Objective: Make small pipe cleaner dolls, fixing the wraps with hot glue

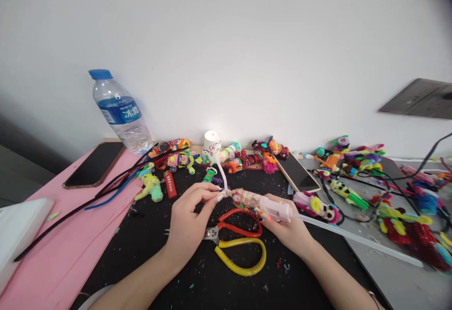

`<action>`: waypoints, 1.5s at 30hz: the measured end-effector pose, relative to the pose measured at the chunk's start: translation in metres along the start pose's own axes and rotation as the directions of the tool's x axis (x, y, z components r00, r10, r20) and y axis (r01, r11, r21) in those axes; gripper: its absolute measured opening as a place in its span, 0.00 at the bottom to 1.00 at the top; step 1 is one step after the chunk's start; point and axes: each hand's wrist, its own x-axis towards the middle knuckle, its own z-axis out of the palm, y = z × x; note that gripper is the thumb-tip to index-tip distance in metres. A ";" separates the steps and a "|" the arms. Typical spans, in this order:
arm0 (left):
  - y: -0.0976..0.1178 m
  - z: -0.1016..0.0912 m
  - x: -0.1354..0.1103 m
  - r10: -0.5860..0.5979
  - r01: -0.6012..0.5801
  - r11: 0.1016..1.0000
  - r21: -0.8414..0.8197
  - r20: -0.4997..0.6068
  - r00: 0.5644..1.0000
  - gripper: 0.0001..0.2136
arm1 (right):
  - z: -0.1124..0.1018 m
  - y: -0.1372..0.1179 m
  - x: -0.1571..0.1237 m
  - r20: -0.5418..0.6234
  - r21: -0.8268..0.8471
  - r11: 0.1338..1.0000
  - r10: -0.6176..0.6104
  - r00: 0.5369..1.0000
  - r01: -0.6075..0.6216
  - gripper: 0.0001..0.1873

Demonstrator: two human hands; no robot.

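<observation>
My right hand point(287, 237) is wrapped round a pale pink hot glue gun point(275, 208), with a long clear glue stick point(360, 238) running out of its back to the right. A small red light glows on the gun. The gun's front, crusted with coloured bits, points at my left hand point(192, 220). There, thumb and fingers pinch a white pipe cleaner point(221, 171) whose free end stands up; its lower part is partly hidden by the fingers. Beneath my hands lie scissors point(240, 248) with one red and one yellow handle, partly covered by my left hand.
Pipe-cleaner figures point(183, 159) line the wall, with more figures point(348, 194) at right. A water bottle point(120, 117) leans at left near a phone point(93, 165); another phone point(296, 173) lies behind my right hand. A paper cup point(212, 141) and a red lighter-like object point(170, 184) stand nearby.
</observation>
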 end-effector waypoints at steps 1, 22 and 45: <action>0.000 0.000 0.000 -0.003 0.003 1.000 0.000 0.003 1.000 0.05 | 0.000 -0.001 0.000 0.002 -0.003 1.000 -0.003 1.000 0.003 0.13; 0.001 0.000 0.000 -0.030 0.030 0.999 -0.026 0.005 1.000 0.06 | -0.001 -0.002 -0.001 -0.010 -0.044 0.999 -0.016 1.000 0.015 0.10; 0.003 0.000 -0.001 -0.053 0.053 0.997 -0.051 0.015 0.999 0.09 | -0.001 -0.012 0.003 0.072 -0.115 0.991 -0.066 0.995 0.074 0.13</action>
